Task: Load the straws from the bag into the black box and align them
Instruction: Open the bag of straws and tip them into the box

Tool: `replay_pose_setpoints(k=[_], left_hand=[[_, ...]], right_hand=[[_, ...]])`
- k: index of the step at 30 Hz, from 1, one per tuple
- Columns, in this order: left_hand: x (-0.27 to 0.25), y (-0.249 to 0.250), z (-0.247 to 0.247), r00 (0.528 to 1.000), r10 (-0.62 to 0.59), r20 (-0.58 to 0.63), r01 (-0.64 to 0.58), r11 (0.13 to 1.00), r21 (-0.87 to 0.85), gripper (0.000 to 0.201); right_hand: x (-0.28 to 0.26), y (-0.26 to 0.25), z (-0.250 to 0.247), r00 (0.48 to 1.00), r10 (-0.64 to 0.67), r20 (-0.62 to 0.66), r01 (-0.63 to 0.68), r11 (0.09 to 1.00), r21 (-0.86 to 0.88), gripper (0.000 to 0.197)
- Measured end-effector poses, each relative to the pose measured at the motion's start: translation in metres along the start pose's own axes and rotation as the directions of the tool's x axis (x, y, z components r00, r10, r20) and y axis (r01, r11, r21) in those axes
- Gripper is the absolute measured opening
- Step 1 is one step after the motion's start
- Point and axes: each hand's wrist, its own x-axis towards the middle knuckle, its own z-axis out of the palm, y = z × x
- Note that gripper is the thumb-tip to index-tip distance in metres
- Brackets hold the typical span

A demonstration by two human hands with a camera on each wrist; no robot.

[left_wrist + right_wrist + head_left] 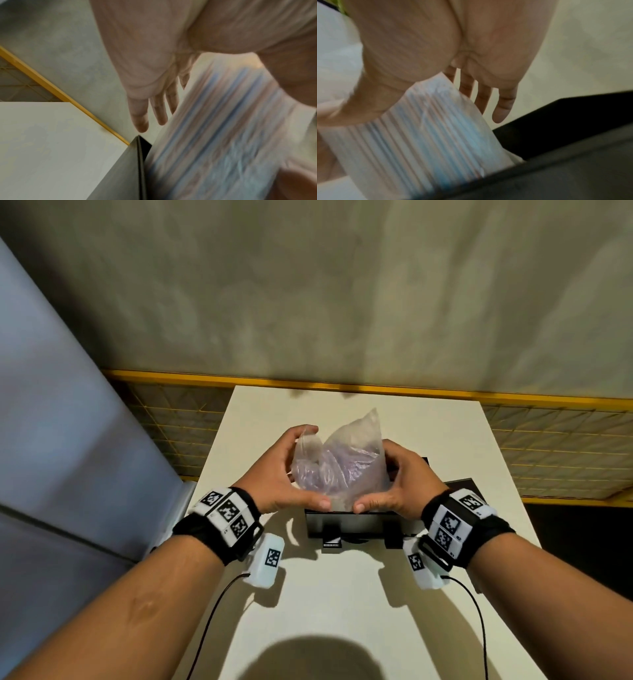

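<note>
A clear plastic bag [342, 460] full of pale purple and blue straws [428, 135] stands upright, its lower end at the opening of the black box [352, 523]. My left hand [294, 470] grips the bag's left side, thumb in front and fingers [140, 119] behind. On the other side, my right hand [404, 477] holds it the same way, with its fingers [503, 108] over the box's dark inside [556, 128]. The bag [214, 128] lies against the box wall [130, 169]. The box's floor is hidden.
The box stands mid-way on a white table [342, 594]. A flat black piece [459, 484] lies right of the box. A yellow-framed mesh fence [548, 446] runs behind the table, and a grey panel [51, 440] stands on the left. Cables hang from both wrists.
</note>
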Motion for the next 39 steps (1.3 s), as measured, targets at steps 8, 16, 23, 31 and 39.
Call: replay_pose_setpoints(k=[8, 16, 23, 31, 39], left_hand=[[-0.003, 0.014, -0.009, 0.964, -0.024, -0.265, -0.004, 0.994, -0.107, 0.007], [-0.001, 0.016, -0.017, 0.886, 0.014, -0.463, 0.027, 0.996, 0.083, 0.027], [-0.030, 0.026, -0.039, 0.912, 0.027, -0.408, 0.039, 0.988, 0.153, 0.022], [-0.036, 0.039, -0.026, 0.999, -0.030, -0.029, 0.036, 0.971, 0.237, 0.028], [-0.015, 0.042, -0.008, 0.995, 0.069, -0.066, -0.034, 0.900, 0.434, 0.009]], right_hand=[[-0.013, -0.032, -0.017, 0.991, -0.131, -0.027, 0.134, 0.984, 0.114, 0.077], [-0.004, -0.034, -0.014, 0.968, -0.139, -0.207, 0.119, 0.987, -0.107, 0.020], [-0.023, -0.014, -0.051, 0.890, -0.068, -0.452, 0.115, 0.990, 0.079, 0.024], [-0.007, -0.023, -0.050, 0.922, -0.020, -0.387, -0.017, 0.996, -0.091, 0.015], [-0.002, -0.044, -0.033, 0.994, 0.076, -0.078, -0.047, 0.942, 0.331, 0.013]])
